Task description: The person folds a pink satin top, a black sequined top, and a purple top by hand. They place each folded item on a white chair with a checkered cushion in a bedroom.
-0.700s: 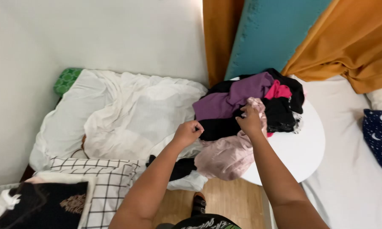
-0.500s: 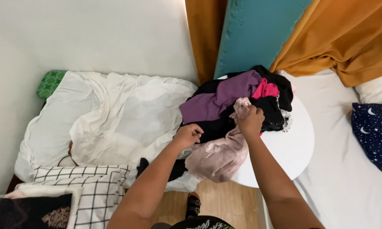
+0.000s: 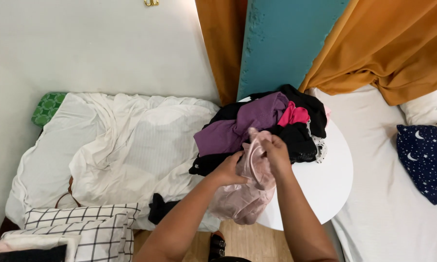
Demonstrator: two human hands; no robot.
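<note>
Both of my hands grip a pale pink garment (image 3: 245, 196) that hangs over the near edge of a round white table (image 3: 325, 182). My left hand (image 3: 228, 171) pinches its left side. My right hand (image 3: 275, 153) holds its upper end close beside the left. Just beyond my hands lies a heap of clothes: a purple piece (image 3: 242, 126), black pieces (image 3: 301, 140) and a bright pink piece (image 3: 293, 115).
A bed with a rumpled white sheet (image 3: 121, 150) lies at the left, with a green pillow (image 3: 47, 106) and checked pillows (image 3: 78, 225). Another white bed (image 3: 388, 194) with a navy starry pillow (image 3: 424, 157) is at the right. Orange curtains (image 3: 388, 43) and a teal panel (image 3: 281, 43) hang behind.
My left hand has moved right and closed on the pink garment beside my right hand. The garment is now bunched between both hands.
</note>
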